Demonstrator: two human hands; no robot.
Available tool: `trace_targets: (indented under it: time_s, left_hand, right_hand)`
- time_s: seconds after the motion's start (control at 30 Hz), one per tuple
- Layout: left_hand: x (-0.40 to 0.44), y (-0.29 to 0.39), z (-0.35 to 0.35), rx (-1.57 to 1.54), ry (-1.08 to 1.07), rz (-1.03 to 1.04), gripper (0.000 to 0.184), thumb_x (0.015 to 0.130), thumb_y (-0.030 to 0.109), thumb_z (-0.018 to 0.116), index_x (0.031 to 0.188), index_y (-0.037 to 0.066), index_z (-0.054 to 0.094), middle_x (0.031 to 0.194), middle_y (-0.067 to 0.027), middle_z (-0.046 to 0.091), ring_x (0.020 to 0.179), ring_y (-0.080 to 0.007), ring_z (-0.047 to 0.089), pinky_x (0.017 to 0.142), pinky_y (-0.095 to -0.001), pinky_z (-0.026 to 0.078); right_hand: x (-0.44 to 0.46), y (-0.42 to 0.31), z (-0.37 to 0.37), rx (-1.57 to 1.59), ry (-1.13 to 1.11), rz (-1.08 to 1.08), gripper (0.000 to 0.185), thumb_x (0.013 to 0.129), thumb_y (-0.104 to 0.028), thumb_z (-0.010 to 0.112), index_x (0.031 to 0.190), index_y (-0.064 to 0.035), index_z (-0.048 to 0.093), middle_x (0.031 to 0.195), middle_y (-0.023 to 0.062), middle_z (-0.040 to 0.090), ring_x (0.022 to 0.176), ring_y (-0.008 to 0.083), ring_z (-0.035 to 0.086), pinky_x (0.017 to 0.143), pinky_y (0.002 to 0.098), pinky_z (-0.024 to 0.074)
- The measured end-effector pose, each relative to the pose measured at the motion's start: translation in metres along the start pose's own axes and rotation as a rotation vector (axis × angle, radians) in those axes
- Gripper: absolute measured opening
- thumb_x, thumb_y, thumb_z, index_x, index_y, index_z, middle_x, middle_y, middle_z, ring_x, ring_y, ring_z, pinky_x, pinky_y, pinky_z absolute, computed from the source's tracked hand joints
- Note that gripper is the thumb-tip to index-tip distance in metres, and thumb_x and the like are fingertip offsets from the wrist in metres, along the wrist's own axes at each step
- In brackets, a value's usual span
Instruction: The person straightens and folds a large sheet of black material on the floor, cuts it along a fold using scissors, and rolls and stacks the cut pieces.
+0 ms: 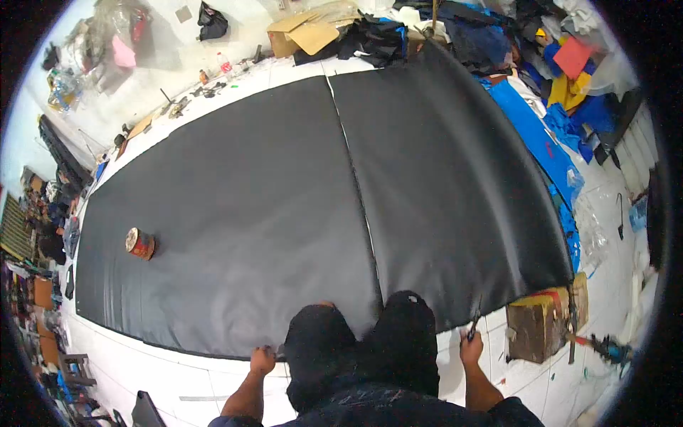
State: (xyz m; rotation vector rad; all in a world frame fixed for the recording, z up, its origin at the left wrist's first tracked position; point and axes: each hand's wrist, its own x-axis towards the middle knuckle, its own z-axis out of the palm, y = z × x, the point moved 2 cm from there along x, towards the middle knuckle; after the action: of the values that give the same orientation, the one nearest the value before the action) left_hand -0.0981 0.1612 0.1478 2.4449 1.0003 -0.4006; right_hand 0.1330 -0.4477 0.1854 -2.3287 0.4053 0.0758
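Two panels of black sheet material (pixel 235 185) lie side by side across the white tiled floor, with a narrow pale gap between them. My left hand (pixel 262 360) is closed at the near edge of the left panel; what it grips, if anything, is too small to make out. At the near edge of the right panel, my right hand (pixel 471 347) is closed around the handles of dark scissors (pixel 474 326), whose blades point away over the sheet. My knees rest at the near edge, between my hands. A rusty red can (pixel 141 244) stands on the left panel.
Right of my right hand is a worn cardboard-and-tape block (pixel 538 327). Blue sheeting (pixel 530 132) runs along the right side. An open cardboard box (pixel 313 32) and dark cloth sit at the back. A dark stool (pixel 75 370) stands at the lower left.
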Motion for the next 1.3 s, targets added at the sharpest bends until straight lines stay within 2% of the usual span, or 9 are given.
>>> trace_targets:
  time_s: [0.17,0.23,0.4,0.53,0.6,0.67,0.87,1.03,1.3]
  left_hand:
    - [-0.044,-0.065,0.030,0.038,-0.274,-0.157,0.047,0.081,0.038,0.066,0.119,0.010,0.064,0.122,-0.0256,0.057,0.115,-0.0387,0.056,0.101,-0.0433,0.045]
    - [-0.071,-0.048,0.026,0.000,-0.159,-0.039,0.047,0.081,0.036,0.067,0.118,0.008,0.065,0.121,-0.0271,0.057,0.110,-0.0409,0.058,0.098,-0.0450,0.046]
    - [-0.097,-0.024,0.034,-0.070,-0.038,0.174,0.047,0.083,0.031,0.068,0.123,0.007,0.061,0.120,-0.0273,0.057,0.114,-0.0420,0.055,0.099,-0.0443,0.045]
    - [-0.042,-0.061,0.038,0.005,0.014,0.331,0.054,0.082,0.036,0.069,0.127,0.006,0.058,0.124,-0.0256,0.057,0.120,-0.0415,0.051,0.103,-0.0440,0.042]
    - [-0.035,-0.040,-0.004,-0.036,-0.063,0.109,0.052,0.082,0.036,0.068,0.125,0.007,0.060,0.125,-0.0258,0.056,0.121,-0.0423,0.050,0.104,-0.0463,0.040]
    - [-0.014,-0.036,-0.033,0.145,0.061,0.225,0.052,0.082,0.035,0.069,0.126,0.009,0.059,0.127,-0.0262,0.055,0.118,-0.0420,0.052,0.101,-0.0469,0.042]
    - [0.003,0.017,-0.019,0.194,-0.054,0.322,0.054,0.082,0.032,0.071,0.128,0.006,0.057,0.126,-0.0251,0.056,0.121,-0.0414,0.051,0.101,-0.0458,0.042]
    - [-0.016,0.070,0.066,-0.452,-0.215,-0.045,0.056,0.082,0.037,0.069,0.126,0.004,0.059,0.130,-0.0229,0.056,0.121,-0.0403,0.052,0.101,-0.0448,0.043]
    - [-0.046,0.142,0.067,-0.008,-0.312,0.105,0.053,0.084,0.036,0.065,0.128,0.006,0.058,0.130,-0.0218,0.056,0.119,-0.0388,0.054,0.098,-0.0446,0.045]
  right_hand:
    - [-0.138,0.172,0.003,-0.174,0.211,0.075,0.034,0.089,-0.026,0.067,0.101,0.0022,0.052,0.074,0.0162,0.061,0.067,0.0376,0.061,0.061,0.0447,0.0479]
    - [-0.159,0.192,0.014,-0.125,0.190,0.385,0.033,0.086,-0.017,0.062,0.109,0.0039,0.051,0.094,0.0222,0.064,0.086,0.0414,0.065,0.076,0.0480,0.0520]
    - [-0.163,0.252,0.045,-0.095,0.286,0.488,0.036,0.084,-0.017,0.063,0.102,0.0106,0.049,0.096,0.0289,0.063,0.090,0.0436,0.064,0.078,0.0484,0.0518]
    - [-0.172,0.249,0.052,-0.226,0.327,0.490,0.030,0.082,-0.016,0.063,0.094,0.0099,0.055,0.094,0.0296,0.063,0.085,0.0434,0.065,0.077,0.0478,0.0528]
    - [-0.171,0.265,0.085,-0.433,0.410,0.435,0.030,0.080,-0.016,0.065,0.095,0.0090,0.057,0.094,0.0281,0.064,0.084,0.0424,0.065,0.075,0.0479,0.0531]
    - [-0.177,0.282,0.070,-0.386,0.207,0.226,0.036,0.074,-0.019,0.070,0.097,0.0069,0.062,0.092,0.0226,0.068,0.080,0.0396,0.066,0.069,0.0479,0.0533]
    - [-0.185,0.235,0.050,-0.202,0.121,0.221,0.034,0.075,-0.029,0.072,0.088,0.0003,0.064,0.092,0.0201,0.067,0.084,0.0342,0.066,0.073,0.0453,0.0520]
    - [-0.172,0.175,0.015,-0.289,-0.031,0.193,0.037,0.076,-0.030,0.073,0.097,-0.0014,0.062,0.099,0.0196,0.065,0.091,0.0340,0.064,0.079,0.0445,0.0507]
    - [-0.097,0.067,0.016,-0.528,-0.387,0.003,0.045,0.079,-0.030,0.073,0.113,-0.0041,0.059,0.110,0.0190,0.062,0.101,0.0336,0.060,0.087,0.0432,0.0487]
